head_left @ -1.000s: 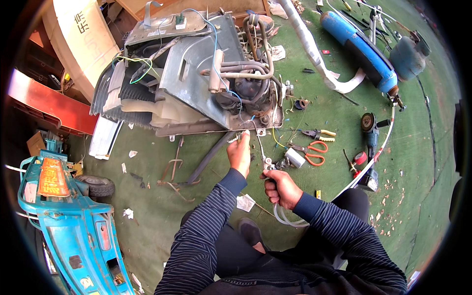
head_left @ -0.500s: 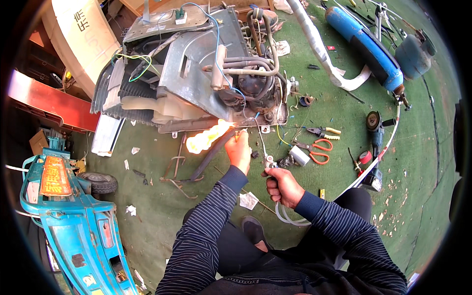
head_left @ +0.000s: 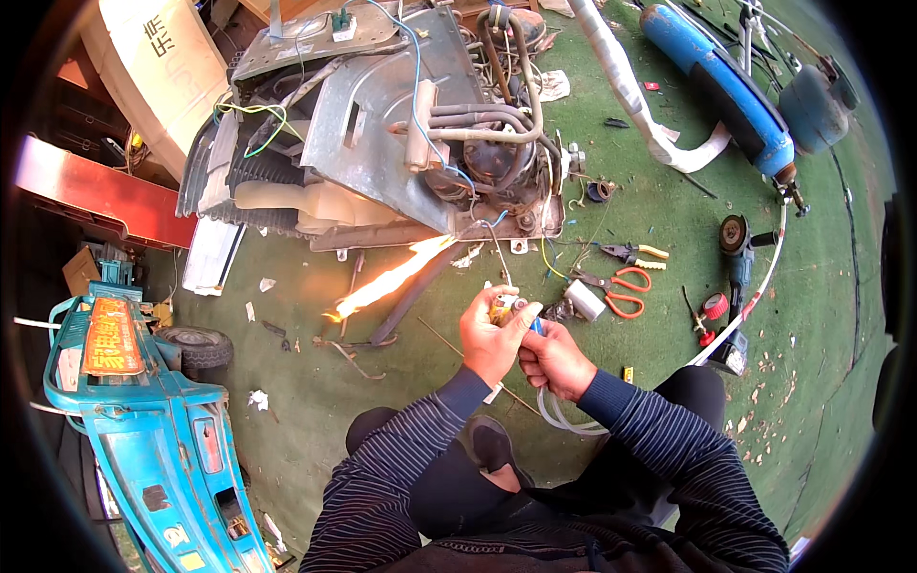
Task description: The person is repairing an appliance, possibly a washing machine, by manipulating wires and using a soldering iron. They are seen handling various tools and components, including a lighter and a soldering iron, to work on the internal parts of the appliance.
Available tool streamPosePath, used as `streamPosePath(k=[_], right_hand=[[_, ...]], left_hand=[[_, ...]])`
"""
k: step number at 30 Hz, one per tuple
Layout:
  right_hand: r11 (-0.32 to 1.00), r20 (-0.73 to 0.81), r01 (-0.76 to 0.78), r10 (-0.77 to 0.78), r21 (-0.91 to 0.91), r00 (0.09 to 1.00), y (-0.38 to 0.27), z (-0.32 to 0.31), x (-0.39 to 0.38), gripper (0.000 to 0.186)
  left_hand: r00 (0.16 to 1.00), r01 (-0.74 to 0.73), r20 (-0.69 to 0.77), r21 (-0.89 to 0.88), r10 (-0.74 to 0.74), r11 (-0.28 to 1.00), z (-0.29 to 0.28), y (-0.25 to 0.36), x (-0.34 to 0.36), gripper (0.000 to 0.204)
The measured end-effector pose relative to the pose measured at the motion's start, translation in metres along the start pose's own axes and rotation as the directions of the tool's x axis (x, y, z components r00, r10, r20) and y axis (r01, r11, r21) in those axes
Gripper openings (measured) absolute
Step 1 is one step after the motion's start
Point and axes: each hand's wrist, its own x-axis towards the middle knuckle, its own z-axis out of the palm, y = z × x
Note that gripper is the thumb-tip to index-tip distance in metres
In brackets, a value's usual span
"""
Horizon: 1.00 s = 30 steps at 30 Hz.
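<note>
My left hand (head_left: 487,334) is closed on a small yellow object (head_left: 502,307) at the valve end of a thin metal torch (head_left: 504,270), its thumb at the valve. My right hand (head_left: 559,363) grips the torch handle beside a blue fitting, with clear hoses (head_left: 552,418) hanging below. A long orange flame (head_left: 382,282) streams leftward from the torch's tip, just below the front edge of an opened metal appliance (head_left: 368,153) with bent pipes (head_left: 501,134). Pliers (head_left: 621,253), orange-handled scissors (head_left: 626,286) and a small silvery can (head_left: 585,298) lie right of my hands.
An angle grinder (head_left: 737,267), blue cylinder (head_left: 707,86) and grey-blue tank (head_left: 812,115) are on the right of the green floor (head_left: 793,401). A wrapped pipe (head_left: 650,115) lies behind. A teal cart (head_left: 143,439), red panel (head_left: 105,196) and large cardboard (head_left: 143,76) are at left.
A flame has appeared at the torch tip and become longer and narrower. My left hand has moved down from near the tip to the valve, beside my right hand.
</note>
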Motion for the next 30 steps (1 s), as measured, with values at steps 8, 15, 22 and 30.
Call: streamPosePath(k=[8, 15, 22, 30], right_hand=[[0.997, 0.059, -0.059, 0.055, 0.059, 0.997, 0.002, -0.007, -0.002, 0.015], [0.995, 0.084, -0.087, 0.083, 0.046, 0.993, 0.001, -0.008, -0.002, 0.013], [0.998, -0.043, 0.064, -0.064, 0.017, 0.997, 0.0, -0.027, -0.023, 0.012], [0.972, -0.094, 0.228, -0.233, -0.064, 0.968, -0.058, -0.033, 0.017, 0.017]], left_hand=[[1.0, -0.019, 0.02, 0.207, 0.015, 0.978, -0.009, 0.003, -0.013, 0.024], [0.999, -0.022, -0.027, 0.252, 0.029, 0.967, -0.007, 0.007, -0.02, 0.031], [0.985, 0.015, -0.172, 0.099, 0.002, 0.995, 0.007, 0.009, -0.052, 0.023], [0.932, 0.333, -0.107, 0.634, -0.347, 0.698, 0.036, -0.152, -0.117, 0.03]])
